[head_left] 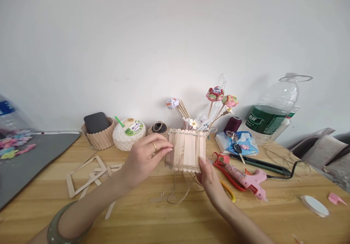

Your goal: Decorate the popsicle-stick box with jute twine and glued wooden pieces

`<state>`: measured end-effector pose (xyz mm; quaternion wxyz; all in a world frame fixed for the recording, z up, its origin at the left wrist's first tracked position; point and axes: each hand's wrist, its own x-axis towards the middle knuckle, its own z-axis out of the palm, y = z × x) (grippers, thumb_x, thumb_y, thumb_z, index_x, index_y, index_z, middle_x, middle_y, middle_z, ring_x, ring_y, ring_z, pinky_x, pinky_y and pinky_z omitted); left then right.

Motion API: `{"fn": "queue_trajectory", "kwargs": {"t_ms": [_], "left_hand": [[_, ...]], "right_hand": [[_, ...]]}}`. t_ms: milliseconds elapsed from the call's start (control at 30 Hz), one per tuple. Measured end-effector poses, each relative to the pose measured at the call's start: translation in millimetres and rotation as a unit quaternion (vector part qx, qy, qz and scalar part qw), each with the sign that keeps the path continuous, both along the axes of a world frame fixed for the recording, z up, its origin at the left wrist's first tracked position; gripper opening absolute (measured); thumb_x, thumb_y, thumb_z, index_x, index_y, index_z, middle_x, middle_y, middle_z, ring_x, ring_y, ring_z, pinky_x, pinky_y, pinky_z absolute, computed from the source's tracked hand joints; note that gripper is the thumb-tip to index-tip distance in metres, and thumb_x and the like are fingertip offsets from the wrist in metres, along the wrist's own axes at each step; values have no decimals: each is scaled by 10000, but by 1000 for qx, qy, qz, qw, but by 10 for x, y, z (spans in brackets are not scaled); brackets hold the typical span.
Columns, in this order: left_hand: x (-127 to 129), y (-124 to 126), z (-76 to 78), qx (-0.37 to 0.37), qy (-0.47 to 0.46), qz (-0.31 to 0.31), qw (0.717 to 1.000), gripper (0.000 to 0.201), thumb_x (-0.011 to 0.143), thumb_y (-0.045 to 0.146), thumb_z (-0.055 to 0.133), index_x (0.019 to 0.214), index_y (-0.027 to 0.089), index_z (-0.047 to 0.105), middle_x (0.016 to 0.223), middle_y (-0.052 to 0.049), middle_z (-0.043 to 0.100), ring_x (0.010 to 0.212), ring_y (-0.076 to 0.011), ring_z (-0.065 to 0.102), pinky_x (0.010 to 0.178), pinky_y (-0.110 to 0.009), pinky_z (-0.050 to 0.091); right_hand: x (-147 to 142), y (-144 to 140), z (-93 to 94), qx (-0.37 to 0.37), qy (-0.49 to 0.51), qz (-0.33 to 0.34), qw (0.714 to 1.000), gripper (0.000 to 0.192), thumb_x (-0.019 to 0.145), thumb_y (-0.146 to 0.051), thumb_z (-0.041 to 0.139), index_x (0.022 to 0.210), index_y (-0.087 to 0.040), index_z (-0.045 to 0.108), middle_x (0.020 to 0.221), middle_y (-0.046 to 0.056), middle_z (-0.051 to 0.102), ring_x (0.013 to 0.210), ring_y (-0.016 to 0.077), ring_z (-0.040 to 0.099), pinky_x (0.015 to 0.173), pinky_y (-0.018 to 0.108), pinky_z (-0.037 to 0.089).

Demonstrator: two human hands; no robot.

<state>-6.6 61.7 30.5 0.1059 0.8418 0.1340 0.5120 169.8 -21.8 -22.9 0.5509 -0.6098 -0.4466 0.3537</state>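
A small box of upright craft sticks [187,147] is held up over the wooden table, with twine wound along its lower edge. My right hand [209,174] grips its lower right corner, thumb on the front face and fingers behind. At its left edge is my left hand [149,156], thumb and fingertips pinched together; whatever is between them is too small to make out. Below the box, loose twine [179,200] hangs in a loop to the tabletop. A clear glossy line, like glue, runs along the box's upper edge.
Right of my hands lie a pink glue gun [246,180], red-handled pliers [228,173] and keys [238,149]. Stick frames [95,178] lie left. Behind stand a stick holder [102,138], coconut [128,136], twine spool [158,128], paper flowers [215,93] and a large bottle [269,112].
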Motion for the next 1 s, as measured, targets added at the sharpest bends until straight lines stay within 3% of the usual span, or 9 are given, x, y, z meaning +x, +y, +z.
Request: {"fn": "queue_trajectory", "kwargs": {"t_ms": [233, 533, 733, 867, 1000], "left_hand": [[15, -16, -49, 95, 21, 75, 992, 115, 816, 83, 525, 829, 139, 625, 755, -57, 659, 709, -141, 623, 640, -264, 540], [18, -28, -141, 168, 87, 145, 971, 125, 835, 83, 486, 852, 110, 606, 760, -62, 664, 717, -157, 621, 662, -276, 535], [41, -54, -167, 226, 144, 189, 945, 170, 820, 35, 451, 765, 114, 592, 704, -70, 641, 693, -177, 613, 639, -293, 511], [67, -40, -214, 256, 152, 213, 930, 184, 806, 22, 439, 719, 120, 569, 664, -62, 617, 639, -173, 599, 594, -287, 500], [71, -10, -216, 235, 145, 200, 940, 137, 795, 25, 464, 740, 120, 546, 670, -56, 613, 644, -160, 595, 595, -265, 499]], "right_hand": [[-10, 6, 20, 82, -113, 4, 990, 457, 848, -494, 383, 1156, -174, 492, 1132, 95, 587, 1051, 259, 515, 890, 343, 397], [19, 23, -36, 89, -188, -28, 978, 383, 829, -418, 438, 1112, -165, 492, 1145, 105, 576, 987, 258, 541, 826, 328, 415], [21, 21, -66, 53, -225, -39, 972, 448, 814, -449, 449, 1163, -169, 423, 1121, 125, 570, 974, 284, 536, 798, 365, 410], [25, 18, -73, 43, -218, -43, 974, 460, 805, -449, 470, 1173, -178, 420, 1110, 112, 584, 961, 282, 550, 803, 366, 414], [18, 26, -54, 50, -174, -20, 983, 411, 832, -441, 435, 1139, -169, 466, 1119, 101, 587, 1005, 261, 540, 825, 327, 418]]}}
